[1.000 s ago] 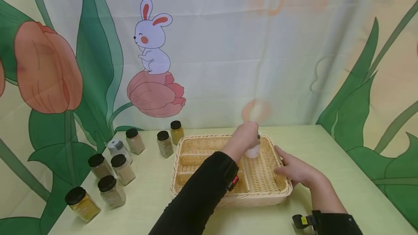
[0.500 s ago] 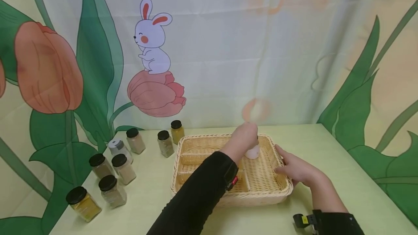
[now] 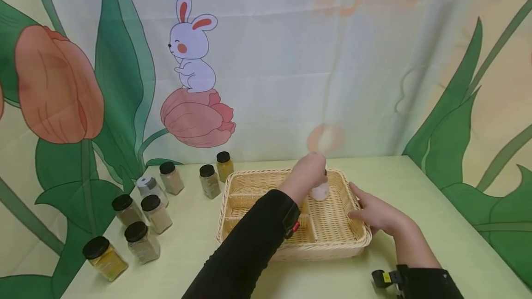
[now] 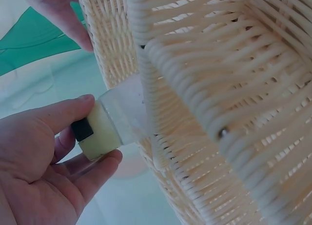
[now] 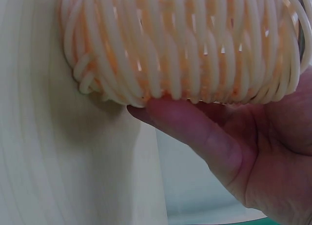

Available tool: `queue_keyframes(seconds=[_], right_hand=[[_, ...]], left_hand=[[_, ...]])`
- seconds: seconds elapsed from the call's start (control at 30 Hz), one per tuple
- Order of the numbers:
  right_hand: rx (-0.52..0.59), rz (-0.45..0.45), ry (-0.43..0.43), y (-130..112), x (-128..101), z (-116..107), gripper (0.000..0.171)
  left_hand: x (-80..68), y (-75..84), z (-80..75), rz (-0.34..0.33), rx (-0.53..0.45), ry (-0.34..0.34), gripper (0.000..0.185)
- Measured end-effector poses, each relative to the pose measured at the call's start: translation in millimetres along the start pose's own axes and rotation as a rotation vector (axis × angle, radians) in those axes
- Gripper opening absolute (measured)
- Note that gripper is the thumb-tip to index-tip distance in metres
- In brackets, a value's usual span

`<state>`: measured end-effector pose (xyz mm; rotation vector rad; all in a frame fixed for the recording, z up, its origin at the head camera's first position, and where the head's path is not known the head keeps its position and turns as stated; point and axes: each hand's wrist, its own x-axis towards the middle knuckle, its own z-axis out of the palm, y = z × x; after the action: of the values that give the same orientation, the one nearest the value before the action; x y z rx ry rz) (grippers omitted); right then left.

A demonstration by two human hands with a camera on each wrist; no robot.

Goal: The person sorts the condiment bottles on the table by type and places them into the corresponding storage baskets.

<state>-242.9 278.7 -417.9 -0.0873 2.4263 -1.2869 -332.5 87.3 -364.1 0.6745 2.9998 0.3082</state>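
Left hand [image 3: 308,173] clasped round a pale spice jar [image 3: 320,191] lowered into the far right compartment of the wicker basket [image 3: 291,249], right hand [image 3: 376,214] flat-fingered against its rim; eight jars [image 3: 142,242] left outside on the bench [image 3: 199,262].

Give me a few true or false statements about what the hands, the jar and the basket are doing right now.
1. The left hand holds a small jar inside the wicker basket. True.
2. The right hand lifts a black-lidded jar. False: it rests on the basket's right side.
3. The other spice jars stand on the table to the left of the basket. True.
4. The basket is one open space with no dividers. False: dividers split its left part into compartments.
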Motion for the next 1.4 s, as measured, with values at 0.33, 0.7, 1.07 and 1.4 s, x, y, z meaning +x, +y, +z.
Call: queue_keyframes(seconds=[0.33,0.7,1.07,1.4], right_hand=[[-0.011,-0.002,0.006,1,-2,0,0.093],[-0.023,-0.004,0.011,4,-5,-1,0.093],[-0.001,-0.008,0.010,4,-3,2,0.093],[-0.024,-0.004,0.013,-1,-1,1,0.093]], left_hand=[[-8.5,1.7,-4.8,0.038,0.019,0.021,0.023],[-21.9,1.6,-14.6,0.075,0.000,0.072,0.033],[-37.0,-16.9,-35.0,0.089,0.009,0.148,0.063],[-53.2,-55.2,-57.0,0.065,0.011,0.211,0.063]])
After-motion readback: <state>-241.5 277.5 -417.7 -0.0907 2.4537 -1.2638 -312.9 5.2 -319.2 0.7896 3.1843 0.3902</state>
